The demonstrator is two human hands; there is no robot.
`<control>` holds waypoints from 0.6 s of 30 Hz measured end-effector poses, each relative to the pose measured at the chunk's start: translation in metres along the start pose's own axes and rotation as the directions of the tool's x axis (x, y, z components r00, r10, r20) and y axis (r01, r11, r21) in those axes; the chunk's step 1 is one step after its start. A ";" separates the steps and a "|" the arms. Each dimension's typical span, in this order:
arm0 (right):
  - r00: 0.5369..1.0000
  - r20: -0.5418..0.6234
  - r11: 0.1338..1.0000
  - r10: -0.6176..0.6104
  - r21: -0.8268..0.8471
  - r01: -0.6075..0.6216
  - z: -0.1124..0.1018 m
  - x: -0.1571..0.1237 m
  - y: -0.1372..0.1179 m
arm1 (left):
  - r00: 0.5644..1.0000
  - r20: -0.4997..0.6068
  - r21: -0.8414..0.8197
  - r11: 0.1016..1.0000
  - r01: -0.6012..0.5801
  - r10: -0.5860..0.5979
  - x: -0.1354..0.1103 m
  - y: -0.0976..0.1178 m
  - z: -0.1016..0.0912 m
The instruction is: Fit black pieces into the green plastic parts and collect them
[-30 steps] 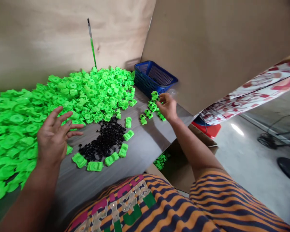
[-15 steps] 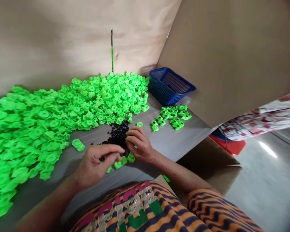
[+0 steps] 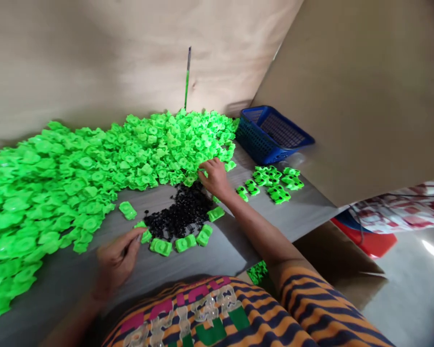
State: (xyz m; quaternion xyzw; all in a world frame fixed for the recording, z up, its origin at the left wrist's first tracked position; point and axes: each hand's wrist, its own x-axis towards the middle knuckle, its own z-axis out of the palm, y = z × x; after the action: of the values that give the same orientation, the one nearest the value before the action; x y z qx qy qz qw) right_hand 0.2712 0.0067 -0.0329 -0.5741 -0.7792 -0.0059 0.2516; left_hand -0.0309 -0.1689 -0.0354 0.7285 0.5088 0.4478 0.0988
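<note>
My left hand (image 3: 117,255) is at the left end of an arc of green toy car bodies (image 3: 161,246). Its thumb and index finger come together beside the end car body (image 3: 143,233); what they pinch, if anything, I cannot make out. At the front edge of the big heap of green car bodies (image 3: 130,154), my right hand (image 3: 215,179) has its fingers curled over a green piece (image 3: 203,172), mostly hidden under them. Between the hands lies a pile of small black wheel-and-axle parts (image 3: 181,209), with the arc curving round its near side.
Several green cars with black wheels (image 3: 269,179) stand on the right of the grey table (image 3: 224,246). Behind them is a blue mesh basket (image 3: 271,135). A cardboard box (image 3: 332,260) is below the table's right edge, and a thin green-and-dark stick (image 3: 187,79) rises behind the heap.
My left hand has moved left and nearer my body, uncovering the black pile and the arc. My right hand has gone forward from the black parts to the heap's edge. The view has shifted slightly.
</note>
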 end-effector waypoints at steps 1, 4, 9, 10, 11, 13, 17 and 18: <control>1.000 0.027 1.000 0.001 -0.024 0.000 0.002 0.010 -0.008 | 0.999 -0.034 0.018 1.000 0.000 0.001 0.002 -0.001 0.000; 0.994 0.110 0.995 0.021 -0.102 -0.010 0.011 0.035 -0.033 | 0.991 -0.128 0.039 0.999 -0.024 0.029 0.006 -0.008 0.003; 0.977 0.203 0.980 0.066 -0.196 -0.026 0.021 0.049 -0.044 | 0.991 -0.129 0.019 1.000 0.023 -0.021 0.000 -0.029 0.005; 0.977 0.201 0.981 0.064 -0.190 -0.025 0.021 0.050 -0.041 | 0.991 -0.123 -0.007 0.999 0.051 -0.052 0.002 -0.031 0.005; 0.980 0.188 0.984 0.061 -0.176 -0.028 0.019 0.051 -0.038 | 0.989 -0.117 -0.049 0.995 0.083 -0.088 0.006 -0.031 0.005; 0.992 0.115 0.992 0.054 -0.115 -0.040 0.014 0.053 -0.033 | 0.978 -0.106 -0.176 0.971 0.160 -0.181 0.022 -0.026 0.006; 0.991 -0.096 0.980 -0.090 0.171 0.106 -0.004 0.048 -0.043 | 0.913 0.046 -0.531 0.765 0.365 -0.404 0.079 -0.001 0.017; 0.980 -0.132 0.949 -0.151 0.256 0.181 -0.009 0.043 -0.050 | 0.900 0.108 -0.607 0.688 0.396 -0.422 0.093 0.006 0.022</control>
State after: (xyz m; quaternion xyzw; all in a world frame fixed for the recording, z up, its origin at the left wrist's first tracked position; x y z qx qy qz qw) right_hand 0.2206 0.0249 0.0059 -0.4660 -0.8032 0.0461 0.3683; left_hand -0.0031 -0.0878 0.0069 0.5147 0.4858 0.5697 0.4178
